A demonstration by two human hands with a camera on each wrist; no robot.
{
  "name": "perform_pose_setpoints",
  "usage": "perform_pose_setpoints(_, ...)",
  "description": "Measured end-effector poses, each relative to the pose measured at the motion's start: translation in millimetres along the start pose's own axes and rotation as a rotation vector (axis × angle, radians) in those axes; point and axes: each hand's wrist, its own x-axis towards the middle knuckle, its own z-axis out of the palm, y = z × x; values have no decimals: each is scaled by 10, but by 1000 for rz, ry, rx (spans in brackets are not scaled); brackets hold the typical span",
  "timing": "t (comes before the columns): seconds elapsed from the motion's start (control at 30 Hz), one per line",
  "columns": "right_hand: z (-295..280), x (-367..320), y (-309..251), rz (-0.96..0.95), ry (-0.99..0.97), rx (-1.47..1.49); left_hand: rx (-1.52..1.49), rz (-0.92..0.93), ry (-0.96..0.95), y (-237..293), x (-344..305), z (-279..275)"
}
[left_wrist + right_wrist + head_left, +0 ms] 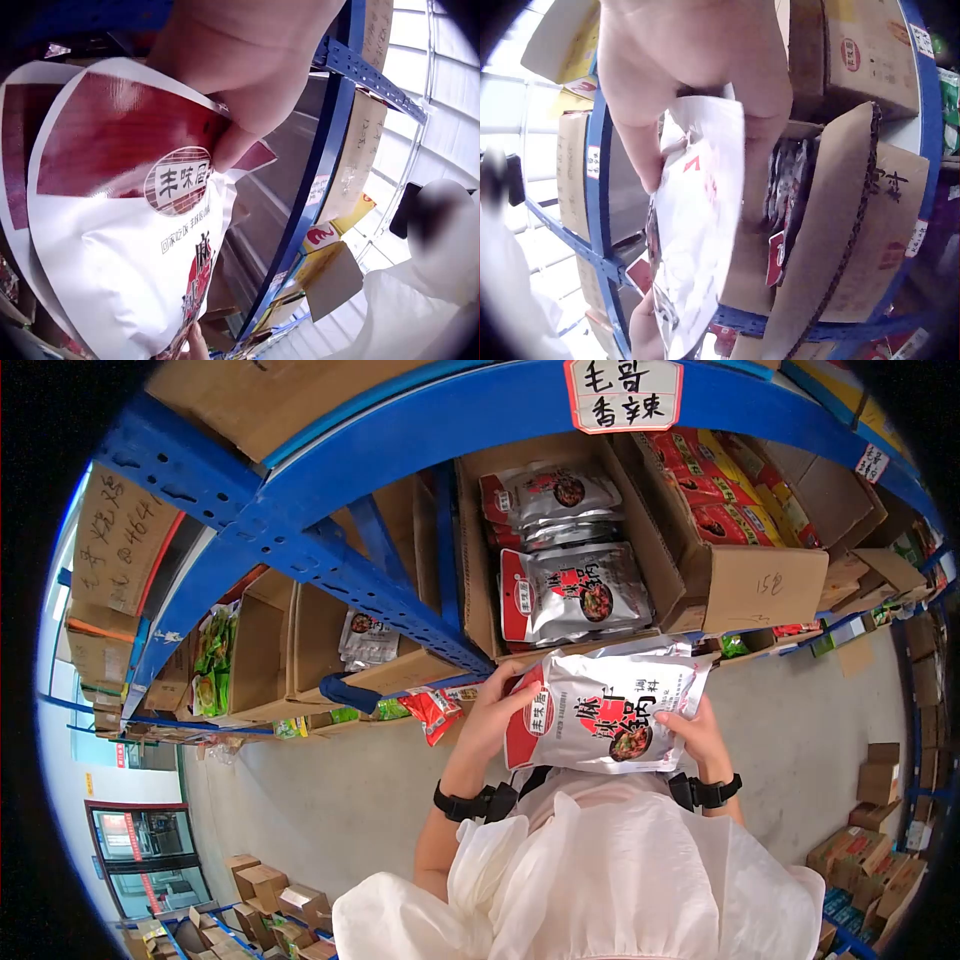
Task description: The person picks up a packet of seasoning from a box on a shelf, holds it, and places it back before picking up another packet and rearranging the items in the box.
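Both hands hold silver-and-red seasoning pouches (625, 710) in front of the body, below the shelf edge. A second pouch (15, 150) shows behind the front one in the left wrist view, so they lie stacked. My left hand (490, 710) grips the red end, its thumb on the printed front. At the other end, my right hand (700, 735) pinches the silver edge, thumb on the front and fingers behind. Just beyond the hands, an open cardboard box (665, 595) on the shelf holds similar pouches (585, 595) in two stacks.
Blue shelf beams (400, 440) run above and to the left of the hands. Beside the pouch box stands a carton (765, 585) of red and yellow packets. A red packet (432, 712) pokes out near the left hand. Stacked cartons (860, 860) stand at the right.
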Motion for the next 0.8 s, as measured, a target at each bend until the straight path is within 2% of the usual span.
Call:
perform_pose_setpoints(0.17,2,55,81,-26,-23,36,97,25,34,-76,31,0)
perform_pose_setpoints(0.27,34,81,45,-40,-41,69,57,-7,41,-66,28,2)
perform_pose_setpoints(0.37,30,111,37,-45,-42,73,16,-17,-38,-134,72,-106)
perform_pose_setpoints(0.47,67,112,-20,-87,-27,65,296,101,46,-60,50,-45)
perform_pose_setpoints(0.57,16,112,-60,-93,-1,-9,176,233,17,-28,18,94)
perform_pose_setpoints(0.6,-21,120,-47,-93,7,-44,274,315,-4,-63,41,77)
perform_pose_setpoints(0.7,-93,122,-1,-66,11,-56,260,71,-182,-12,72,-151)
perform_pose_setpoints(0.73,-114,123,1,-55,9,-46,14,-15,-271,-25,72,-227)
perform_pose_setpoints(0.8,-127,110,-4,-53,18,-32,47,117,-412,17,75,-255)
